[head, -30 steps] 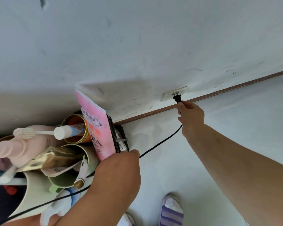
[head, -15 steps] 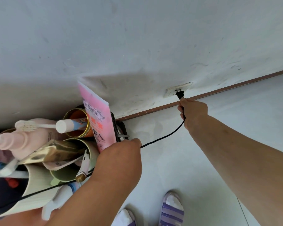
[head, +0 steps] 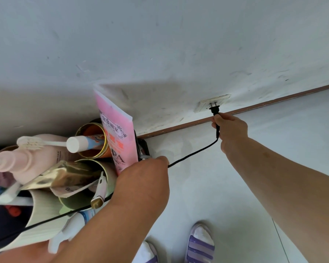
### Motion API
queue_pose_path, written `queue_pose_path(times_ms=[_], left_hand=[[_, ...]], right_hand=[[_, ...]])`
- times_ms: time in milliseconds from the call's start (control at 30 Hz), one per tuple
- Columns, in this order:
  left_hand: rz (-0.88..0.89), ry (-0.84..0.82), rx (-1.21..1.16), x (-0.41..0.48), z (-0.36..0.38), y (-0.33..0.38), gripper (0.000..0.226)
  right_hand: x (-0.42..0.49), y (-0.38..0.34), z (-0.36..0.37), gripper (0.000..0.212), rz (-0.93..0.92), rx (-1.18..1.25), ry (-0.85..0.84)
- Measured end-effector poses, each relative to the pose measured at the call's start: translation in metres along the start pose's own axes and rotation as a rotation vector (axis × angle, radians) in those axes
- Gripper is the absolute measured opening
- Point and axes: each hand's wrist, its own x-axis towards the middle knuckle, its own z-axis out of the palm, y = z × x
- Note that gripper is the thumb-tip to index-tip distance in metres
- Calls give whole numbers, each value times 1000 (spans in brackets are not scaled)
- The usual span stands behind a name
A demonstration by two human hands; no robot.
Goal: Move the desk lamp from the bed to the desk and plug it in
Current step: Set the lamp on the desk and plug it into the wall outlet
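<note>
A black plug [head: 214,109] sits at the white wall socket [head: 213,103] low on the wall, with its two metal prongs still showing. My right hand [head: 230,130] pinches the plug's stem and the black lamp cord [head: 194,153] just below it. The cord sags leftward and runs under my left hand [head: 141,186], which is curled over the desk's corner and the cord. It comes out again at the lower left. The lamp itself is out of view.
Crowded on the desk at left are a pink tube [head: 114,130], a gold-rimmed cup [head: 92,141] holding toothpaste, a pink pump bottle [head: 27,158] and a toothbrush [head: 32,142]. A brown skirting strip [head: 273,104] meets the pale floor. My slippered feet [head: 199,243] stand below.
My right hand has shifted slightly up and right with the plug. The plug's prongs now show in front of the socket. My left hand has stayed on the desk corner.
</note>
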Motion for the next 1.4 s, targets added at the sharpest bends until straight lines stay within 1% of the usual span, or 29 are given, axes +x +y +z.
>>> queue_pose_path(times_ms=[67, 133, 200, 333, 467, 533, 567, 633, 700, 733, 800, 867, 933, 1033, 1133, 1267, 1400], left_hand=[[4, 41, -36, -1, -1, 1, 12], [11, 39, -31, 0, 0, 2, 11], [16, 12, 4, 3, 2, 0, 15], [-12, 52, 0, 4, 0, -1, 20], [-29, 90, 33, 3, 0, 1, 28], [-36, 101, 32, 4, 0, 1, 29], [-42, 100, 25, 3, -1, 2, 30], [-48, 108, 14, 0, -4, 4, 30], [-37, 121, -2, -5, -8, 6, 29], [-26, 123, -21, -8, -10, 7, 26], [6, 118, -65, -14, -16, 10, 20], [31, 103, -88, -22, -22, 13, 25], [32, 91, -101, -33, -30, 16, 30], [23, 82, -123, -51, -43, 19, 31], [9, 66, -127, -78, -59, 22, 32], [-15, 15, -119, -114, -79, 23, 33], [-59, 7, -139, -157, -103, 21, 39]], right_hand=[[1, 1, 0, 9, -11, 6, 2], [2, -1, 1, 12, -21, 16, -1], [4, -5, 3, 13, -43, 2, -4], [6, -7, 5, 12, -45, 27, -4], [5, -6, 7, 11, 5, 39, -2], [5, -10, 6, 4, 40, 3, -31], [3, -14, 5, 4, 51, -32, -51], [1, -20, 6, 15, 52, -149, -83], [-7, -27, 6, 21, 27, -319, -93], [-12, -29, 6, 20, 15, -378, -98], [-24, -32, 2, 12, 2, -438, -112], [-37, -34, -7, 21, 1, -440, -107], [-55, -40, -16, 18, 69, -367, -96], [-82, -46, -30, 32, 163, -292, -60], [-115, -54, -48, 40, 164, -303, -67], [-158, -67, -68, 37, 162, -340, -90], [-206, -81, -86, 29, 151, -341, -135]])
